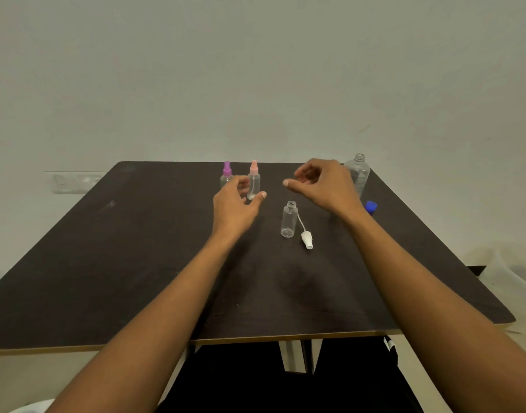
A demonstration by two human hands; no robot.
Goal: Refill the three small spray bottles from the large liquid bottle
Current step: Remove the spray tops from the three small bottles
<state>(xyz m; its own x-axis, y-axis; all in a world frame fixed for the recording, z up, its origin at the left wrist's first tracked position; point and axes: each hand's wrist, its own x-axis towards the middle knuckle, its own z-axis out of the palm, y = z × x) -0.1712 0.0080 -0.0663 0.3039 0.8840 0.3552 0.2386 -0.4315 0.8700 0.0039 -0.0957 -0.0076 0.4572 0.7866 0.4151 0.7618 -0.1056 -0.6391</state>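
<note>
On the dark table stand three small clear spray bottles. The purple-capped bottle and the pink-capped bottle are at the back, partly behind my left hand, whose curled fingers are open around the pink-capped one without gripping it. An uncapped small bottle stands in the middle, its white spray head with tube lying beside it. My right hand hovers empty, fingers apart, above and behind that bottle. The large clear bottle stands uncapped at the back right; its blue cap lies near it.
A pale wall rises right behind the table's far edge. A wall socket plate shows at the left. Pale plastic sheeting lies past the table's right edge. My dark-clothed lap is below the near edge.
</note>
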